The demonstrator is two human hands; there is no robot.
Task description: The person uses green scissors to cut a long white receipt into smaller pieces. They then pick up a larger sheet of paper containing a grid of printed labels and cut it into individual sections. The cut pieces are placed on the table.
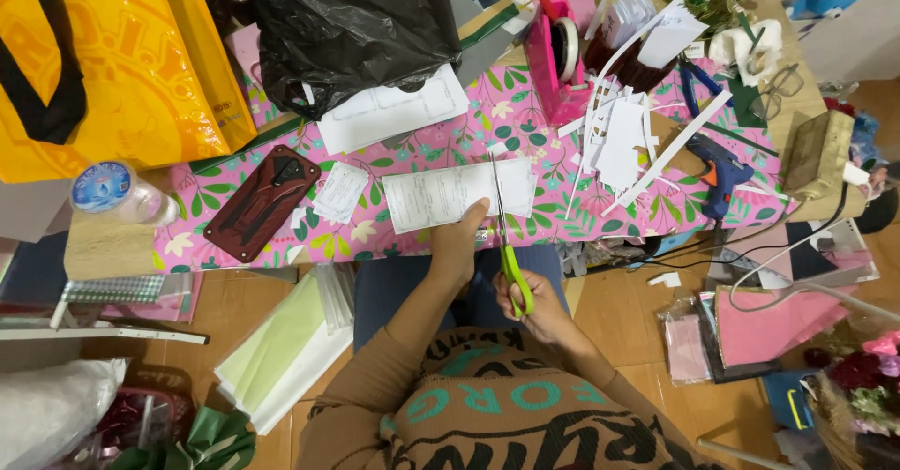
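Head view, left hand fingers pinching paper sheet, right hand fingers gripping green scissors

The scissors have lime-green handles and cut a white sheet. The table wears a pink cover patterned with green leaves and pale flowers. A phone case is dark red and black, the tape dispenser pink, the glue gun blue, one bag yellow-orange, another bag black.
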